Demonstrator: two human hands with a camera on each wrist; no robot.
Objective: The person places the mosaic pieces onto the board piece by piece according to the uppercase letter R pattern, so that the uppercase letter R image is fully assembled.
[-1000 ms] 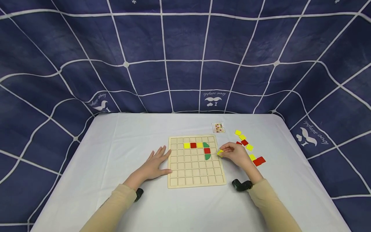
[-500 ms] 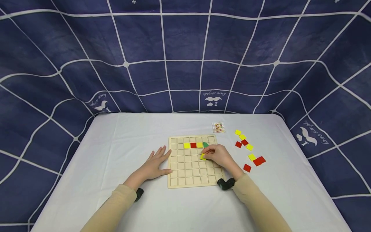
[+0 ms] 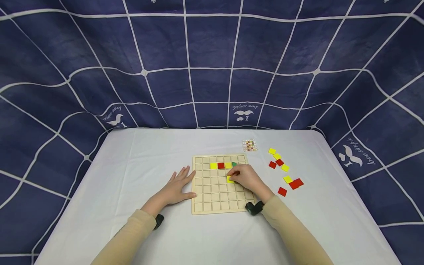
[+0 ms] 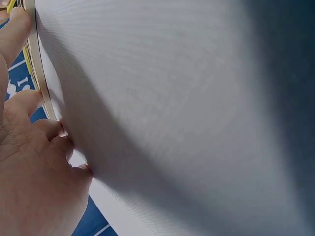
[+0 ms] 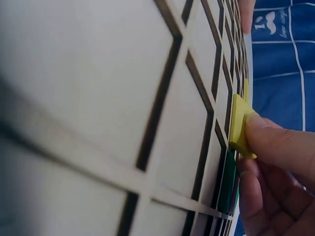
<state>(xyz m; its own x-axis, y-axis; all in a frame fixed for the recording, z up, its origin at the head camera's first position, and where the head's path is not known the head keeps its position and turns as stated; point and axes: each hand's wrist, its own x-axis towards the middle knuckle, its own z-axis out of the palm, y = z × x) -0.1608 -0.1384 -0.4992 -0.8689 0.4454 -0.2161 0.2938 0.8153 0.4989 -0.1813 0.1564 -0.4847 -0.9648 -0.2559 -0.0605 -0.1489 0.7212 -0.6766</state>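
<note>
A wooden grid board (image 3: 210,198) lies on the table. My right hand (image 3: 246,176) pinches a yellow square tile (image 3: 230,179) between thumb and fingers over the board's middle. In the right wrist view that yellow tile (image 5: 238,123) stands tilted at a cell, beside a green piece (image 5: 227,182). My left hand (image 3: 177,187) lies spread, thumb and fingertips touching the board's left edge. Along an upper row sit a yellow tile (image 3: 213,166), a red tile (image 3: 221,166), another yellow tile (image 3: 228,165) and a green piece (image 3: 234,164), partly covered by my right hand.
Several loose red and yellow tiles lie right of the board, among them a red tile (image 3: 282,191) and a yellow tile (image 3: 272,151). A small printed pattern card (image 3: 249,145) lies behind the board. A dark blue curtain (image 3: 212,88) stands behind the white-covered table (image 3: 159,147).
My right hand has carried the yellow tile leftward from the board's right edge to the cells near its middle, now covering the red tile and lower green piece. The left hand stays put.
</note>
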